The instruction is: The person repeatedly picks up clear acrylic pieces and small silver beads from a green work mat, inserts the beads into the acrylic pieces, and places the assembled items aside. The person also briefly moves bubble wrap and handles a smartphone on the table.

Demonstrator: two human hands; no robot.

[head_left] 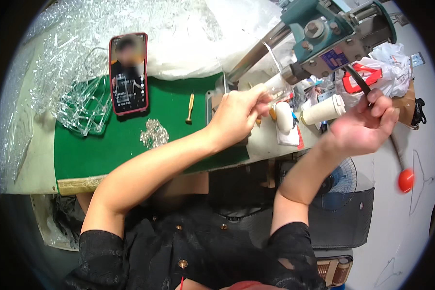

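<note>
My left hand (239, 113) is closed beneath the ram of a green hand press (319, 36), its fingers pinched around a clear plastic piece (277, 91). Thin strips rise near that hand; the hand hides where they join. To the right, my right hand (365, 125) curls its fingers round the press's dark lever (357, 78), which ends in a red ball knob (406, 181). A heap of small silvery parts (154, 134) lies on the green mat (89, 162), with a small brass-coloured screwdriver (190, 108) beside it.
A phone in a red case (129, 75) stands on the mat, beside a tangle of clear plastic pieces (84, 107). Clear plastic bags (179, 48) cover the back. Near the press are a white roll (324, 109) and a white bottle (285, 117). A fan (340, 183) stands below the table.
</note>
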